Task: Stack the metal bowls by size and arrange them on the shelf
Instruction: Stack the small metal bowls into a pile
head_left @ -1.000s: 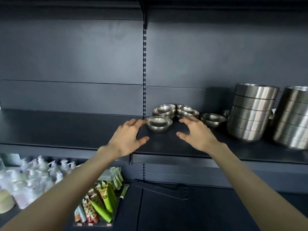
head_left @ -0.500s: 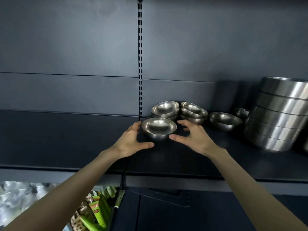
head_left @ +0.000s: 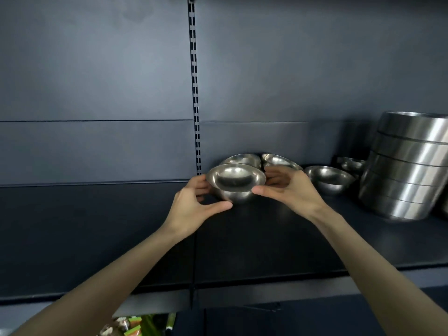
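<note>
Both hands, open and apart a moment ago, have now closed on the small bowl (head_left: 236,181), left hand (head_left: 194,207) and right hand (head_left: 291,190) gripping opposite sides, ready to stack it

The big stack (head_left: 409,166) runs off the right edge. 2 back bowls (head_left: 244,159) hide behind the front bowl (head_left: 236,179).

Both hands grip one bowl (head_left: 235,180) on the shelf (head_left: 97,229): the left hand (head_left: 194,207) at its left side, the right hand (head_left: 291,190) at its right. Just behind the grip sit two more bowls (head_left: 242,160), side by side against the back panel (head_left: 97,93). Right of the grip, past the right hand, stands a single bowl (head_left: 328,178). Farther right rises a stack of large bowls (head_left: 407,166), with small bowls (head_left: 351,163) behind it. A slotted rail (head_left: 195,93) runs up behind the grip, slightly left.
</note>
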Demonstrator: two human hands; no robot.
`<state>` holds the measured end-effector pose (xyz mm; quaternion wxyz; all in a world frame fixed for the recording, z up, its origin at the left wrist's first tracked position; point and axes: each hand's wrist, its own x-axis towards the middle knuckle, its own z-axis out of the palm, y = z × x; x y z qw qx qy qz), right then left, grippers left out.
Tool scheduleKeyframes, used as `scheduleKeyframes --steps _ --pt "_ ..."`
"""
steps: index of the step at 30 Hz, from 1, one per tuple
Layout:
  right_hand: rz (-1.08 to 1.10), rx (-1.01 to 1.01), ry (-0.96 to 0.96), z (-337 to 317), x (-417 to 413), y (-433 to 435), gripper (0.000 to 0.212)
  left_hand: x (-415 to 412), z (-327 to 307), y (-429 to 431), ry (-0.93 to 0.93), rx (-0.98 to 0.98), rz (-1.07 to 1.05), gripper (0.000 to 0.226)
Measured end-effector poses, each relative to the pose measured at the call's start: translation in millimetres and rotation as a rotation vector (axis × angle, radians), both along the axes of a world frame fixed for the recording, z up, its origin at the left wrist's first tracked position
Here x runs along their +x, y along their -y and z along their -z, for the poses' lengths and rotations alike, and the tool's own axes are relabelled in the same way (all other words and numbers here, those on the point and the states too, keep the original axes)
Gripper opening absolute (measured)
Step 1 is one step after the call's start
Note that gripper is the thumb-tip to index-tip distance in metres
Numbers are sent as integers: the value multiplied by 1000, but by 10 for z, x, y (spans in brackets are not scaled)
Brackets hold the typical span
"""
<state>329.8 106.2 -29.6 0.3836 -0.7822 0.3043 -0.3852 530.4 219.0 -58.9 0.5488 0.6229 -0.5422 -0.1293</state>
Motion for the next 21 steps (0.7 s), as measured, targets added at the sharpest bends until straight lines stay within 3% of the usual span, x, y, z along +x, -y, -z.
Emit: scheduleKeyframes --steps 3,6,7,9,11,13,18,21 --pt "23 -6 77 -85 80 118 57 71 -119 170 -73 -45 58 72" --pt "50 -37 37 -151 143 307 101 130 -175 403 -137 -67 86 69" --pt "63 -48 17 -179 167 372 106 147 -186 489 -158 -72 93 67" --pt "88 -51 -3 -241 233 510 92 178 -193 648 -193 -79 112 62" --pt "108 -74 -25 -292 305 637 62 212 -174 802 -205 -80 117 60" --pt "122 -101 -49 -307 359 783 51 266 -128 952 -190 -68 104 60" --pt "138 -112 -113 -212 434 1050 62 397 23 1205 -164 29 82 71" --pt "131 -124 -118 -182 444 1106 64 406 86 1252 -211 71 131 93"
